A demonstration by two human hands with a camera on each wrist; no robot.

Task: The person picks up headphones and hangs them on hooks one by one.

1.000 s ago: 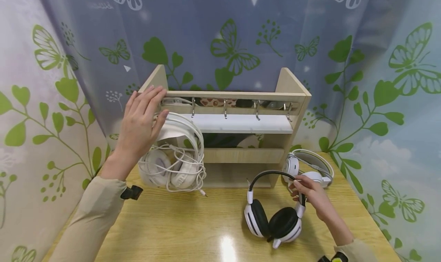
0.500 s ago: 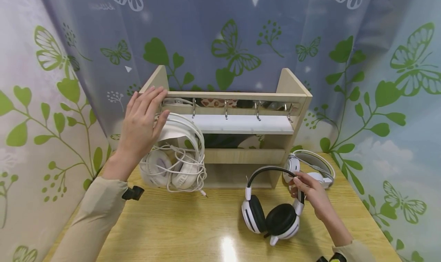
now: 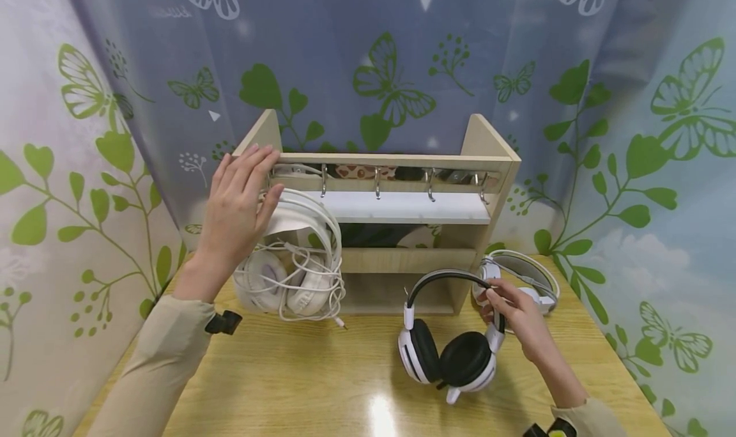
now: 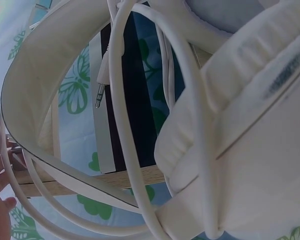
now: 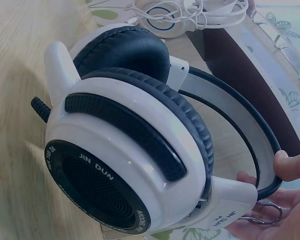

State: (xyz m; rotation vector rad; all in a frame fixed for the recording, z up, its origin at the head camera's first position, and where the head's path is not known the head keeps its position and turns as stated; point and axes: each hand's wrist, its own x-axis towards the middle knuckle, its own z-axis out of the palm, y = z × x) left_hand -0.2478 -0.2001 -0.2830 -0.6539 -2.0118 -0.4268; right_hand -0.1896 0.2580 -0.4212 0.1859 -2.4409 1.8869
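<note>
My left hand point(image 3: 236, 207) rests on the top left corner of the wooden rack point(image 3: 408, 259), fingers straight and lying over its edge. Below it hang white headphones point(image 3: 313, 287) with their cable wound round the ear cups; the cable's plug point(image 4: 102, 75) dangles in the left wrist view. With thumb and fingers, my right hand point(image 3: 524, 319) pinches one side of the headband of a white and black headset point(image 3: 467, 360), its ear cups hanging downward over the table. In the right wrist view, the headset's outer ear cup point(image 5: 125, 150) fills the middle, with my thumb point(image 5: 292, 165) on the band.
Several metal hooks point(image 3: 429, 184) line the rack's upper bar, above a white shelf point(image 3: 408, 208). Another white headset point(image 3: 490, 274) lies on the wooden table point(image 3: 299, 379) by the rack's right side, partly behind my right hand. Printed curtains point(image 3: 322, 53) enclose the table.
My right hand has brought the white and black headset slightly up and to the left. The left hand stays on the rack's corner.
</note>
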